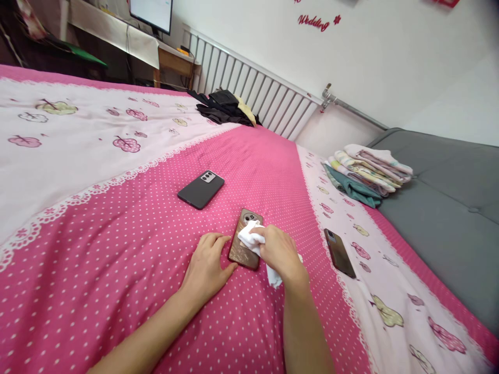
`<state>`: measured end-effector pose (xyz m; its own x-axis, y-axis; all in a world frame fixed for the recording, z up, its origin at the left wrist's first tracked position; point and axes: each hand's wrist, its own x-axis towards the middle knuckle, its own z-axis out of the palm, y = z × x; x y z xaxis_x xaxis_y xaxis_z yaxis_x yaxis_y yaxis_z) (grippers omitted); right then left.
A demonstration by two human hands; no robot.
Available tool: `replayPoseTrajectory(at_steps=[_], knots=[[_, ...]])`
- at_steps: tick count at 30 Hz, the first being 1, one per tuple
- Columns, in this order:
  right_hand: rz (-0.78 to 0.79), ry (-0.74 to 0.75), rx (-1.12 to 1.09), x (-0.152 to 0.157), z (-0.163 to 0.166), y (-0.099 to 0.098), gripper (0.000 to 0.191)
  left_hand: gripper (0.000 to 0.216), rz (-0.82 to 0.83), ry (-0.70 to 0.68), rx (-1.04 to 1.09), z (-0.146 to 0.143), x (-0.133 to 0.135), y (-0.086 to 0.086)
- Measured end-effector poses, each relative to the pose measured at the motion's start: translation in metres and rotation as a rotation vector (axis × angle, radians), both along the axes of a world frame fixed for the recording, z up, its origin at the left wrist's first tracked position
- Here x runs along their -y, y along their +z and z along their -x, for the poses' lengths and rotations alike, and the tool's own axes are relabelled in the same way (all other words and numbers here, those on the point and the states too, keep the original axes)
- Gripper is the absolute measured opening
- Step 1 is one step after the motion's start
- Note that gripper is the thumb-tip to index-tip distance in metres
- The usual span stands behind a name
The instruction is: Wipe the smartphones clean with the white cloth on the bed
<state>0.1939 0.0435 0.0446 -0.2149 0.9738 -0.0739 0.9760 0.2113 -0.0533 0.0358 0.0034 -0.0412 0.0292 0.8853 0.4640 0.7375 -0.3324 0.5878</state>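
A brown smartphone (242, 256) lies back up on the pink dotted bedspread, its round camera module at the far end. My right hand (281, 252) is closed on a white cloth (251, 235) and presses it against the back of this phone; part of the cloth hangs below the palm. At the phone's left edge rests my left hand (208, 265), fingers spread, with the index fingertip and thumb at the side and lower corner. A black smartphone (200, 190) lies farther off to the left, camera side up. To the right is another dark brown smartphone (340, 254).
Folded clothes (366, 174) are stacked by the grey padded headboard (436, 192). Dark garments (226, 106) lie at the far edge of the bed, near a metal railing (268, 88). Beyond the bed, a desk (171, 61) carries a monitor (152, 13).
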Motion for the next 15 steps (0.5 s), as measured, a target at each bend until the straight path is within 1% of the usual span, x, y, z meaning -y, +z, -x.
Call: replayPoseTrajectory(at_steps=[15], knots=[[0.005,-0.01,0.001,0.0005,0.0012,0.001,0.025,0.042,0.005,-0.004,-0.011,0.0001,0.0006,-0.0002]])
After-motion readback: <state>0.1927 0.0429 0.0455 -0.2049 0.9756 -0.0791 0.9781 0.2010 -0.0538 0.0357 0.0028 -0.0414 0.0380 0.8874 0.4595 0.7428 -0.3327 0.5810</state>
